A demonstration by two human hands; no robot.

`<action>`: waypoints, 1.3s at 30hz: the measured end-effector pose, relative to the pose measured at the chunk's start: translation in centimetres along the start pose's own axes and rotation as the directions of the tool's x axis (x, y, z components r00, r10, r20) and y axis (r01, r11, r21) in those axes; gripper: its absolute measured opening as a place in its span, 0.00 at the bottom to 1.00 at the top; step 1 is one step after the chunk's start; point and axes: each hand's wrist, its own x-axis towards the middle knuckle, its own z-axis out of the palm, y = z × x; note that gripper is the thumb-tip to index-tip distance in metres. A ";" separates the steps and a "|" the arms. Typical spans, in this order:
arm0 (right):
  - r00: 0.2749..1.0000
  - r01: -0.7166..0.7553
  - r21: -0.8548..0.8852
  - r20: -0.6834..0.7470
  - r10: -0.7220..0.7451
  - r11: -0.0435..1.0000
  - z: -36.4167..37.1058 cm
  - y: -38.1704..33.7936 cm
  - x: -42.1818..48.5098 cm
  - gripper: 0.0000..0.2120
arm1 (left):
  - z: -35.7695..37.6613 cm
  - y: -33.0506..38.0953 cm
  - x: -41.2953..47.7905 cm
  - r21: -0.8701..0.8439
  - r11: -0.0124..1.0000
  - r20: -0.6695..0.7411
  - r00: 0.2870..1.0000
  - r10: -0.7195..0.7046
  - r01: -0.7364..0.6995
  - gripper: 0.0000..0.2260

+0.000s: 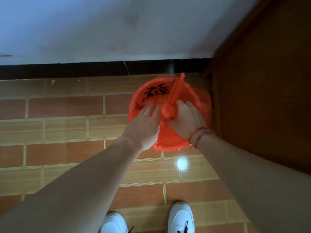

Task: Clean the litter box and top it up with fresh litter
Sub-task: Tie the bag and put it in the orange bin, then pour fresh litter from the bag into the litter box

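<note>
Bag [170,140]: red plastic with black print [156,92], spread over a round rim shape and seen from straight above. Can't tell what's under the plastic. It sits on the tiled floor [67,128] at the far right corner, just beside the dark skirting [84,69] and right up against the brown wooden panel [260,81] on the right.

Middle of the bag is gathered into a bunch. A twisted tail [176,88] of plastic runs from that bunch towards the far edge, tilted slightly right.

Left hand [144,125]: palm down on the bag, left of the bunch. Fingers [148,108] mostly straight and spread, tips touching the plastic, not wrapped round anything.

Right hand [186,120]: on the right side of the bunch. Fingers [180,104] curled over it at the base of the tail, thumb tucked in from the near side, so it grips the gathered plastic. Red cord bracelet [198,133] on that wrist.

Both forearms bare, reaching in from the near edge of the view.

Two white shoes [181,217] on the tiles at the near edge, well apart from the bag. Bright glare spot [182,163] on the tiles between shoes and bag. Pale wall [101,31] above the skirting.
</note>
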 end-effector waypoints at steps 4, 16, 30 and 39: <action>1.000 0.006 -0.013 0.010 -0.006 1.000 -1.3 -0.4 -1.4 0.26 | -2.3 0.8 -1.6 0.047 0.998 -0.022 0.999 0.033 -0.032 0.25; 1.000 -0.006 -0.089 -0.014 0.005 0.996 -13.0 -7.0 -11.4 0.28 | -14.7 4.9 -11.7 0.099 0.994 -0.091 0.995 -0.040 0.049 0.32; 0.964 0.097 -0.197 -0.223 -0.141 0.976 -37.1 -16.7 -30.3 0.29 | -38.5 14.9 -30.2 0.123 0.989 -0.348 0.937 -0.038 0.086 0.35; 0.922 0.120 -0.332 -0.312 -0.229 0.936 -49.7 -20.8 -39.5 0.34 | -48.9 20.6 -40.2 0.199 0.976 -0.469 0.883 0.021 0.082 0.41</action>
